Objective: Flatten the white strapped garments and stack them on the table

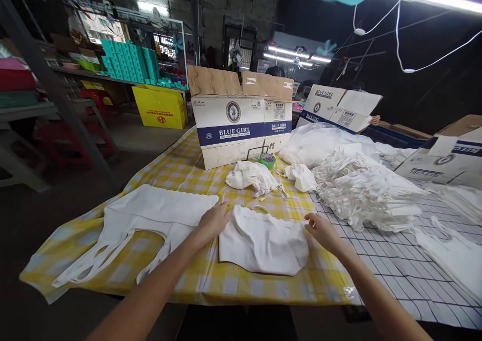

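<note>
Left hand (pixel 214 220), right hand (pixel 321 228) bare; forearms (pixel 150 287) bare, slender; dark clothing (pixel 235 326) below

A white top (pixel 263 245), lightly creased, lies flat in front of the box (pixel 241 122), a thin strap loop at its far edge. Another white top (pixel 161 203) lies spread left of it, long straps pointing away from the box.

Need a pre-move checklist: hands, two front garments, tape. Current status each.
1. Left hand by middle garment's far left corner: ok.
2. Right hand by its far right corner: ok.
3. Firm grip at both corners: cannot tell.
4. Middle garment smooth: not ok, wrinkled.
5. Left garment unobstructed in view: not ok, left forearm crosses it.
6. Tape off both garments: ok.
</note>
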Motion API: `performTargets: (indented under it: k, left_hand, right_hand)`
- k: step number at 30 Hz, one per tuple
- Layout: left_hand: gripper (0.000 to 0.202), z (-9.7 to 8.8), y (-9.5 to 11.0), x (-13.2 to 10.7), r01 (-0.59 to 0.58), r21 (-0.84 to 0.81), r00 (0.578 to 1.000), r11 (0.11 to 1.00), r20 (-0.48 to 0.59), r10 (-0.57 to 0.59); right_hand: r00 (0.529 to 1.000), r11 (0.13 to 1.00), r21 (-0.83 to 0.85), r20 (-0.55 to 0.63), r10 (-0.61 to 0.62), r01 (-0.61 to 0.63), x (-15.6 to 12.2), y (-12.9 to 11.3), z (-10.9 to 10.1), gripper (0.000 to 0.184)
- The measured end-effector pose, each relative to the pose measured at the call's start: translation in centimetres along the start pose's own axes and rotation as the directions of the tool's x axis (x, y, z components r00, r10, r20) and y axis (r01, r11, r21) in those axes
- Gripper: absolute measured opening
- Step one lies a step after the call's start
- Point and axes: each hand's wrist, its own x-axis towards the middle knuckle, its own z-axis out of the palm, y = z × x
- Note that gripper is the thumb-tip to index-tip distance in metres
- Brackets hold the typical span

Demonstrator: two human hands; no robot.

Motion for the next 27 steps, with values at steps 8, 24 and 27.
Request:
performTargets:
  k: [8, 24, 27]
  left_hand:
    - [0.038, 2.2, 1.3, 1.6, -0.411, 0.177, 0.911, 0.894, 0.053, 0.409]
    - [0.024, -1.2, 0.1, 3.1, -0.291, 0.223, 0.932, 0.930, 0.287, 0.223]
    - [0.030, -4.4, 1.1, 2.0, -0.317, 0.059, 0.905, 0.947, 0.319, 0.283]
  right_hand:
    - [0.931, 0.927, -0.092, 0.073, -0.358, 0.364, 0.1, -3.0, 2.1, 0.019]
    - [0.947, 0.965, -0.017, 0.201, -0.253, 0.261, -0.4, -2.9, -1.3, 0.017]
    - [0.931, 0.928, 0.208, 0.132, -0.339, 0.309, -1.6, -3.5, -5.1, 0.028]
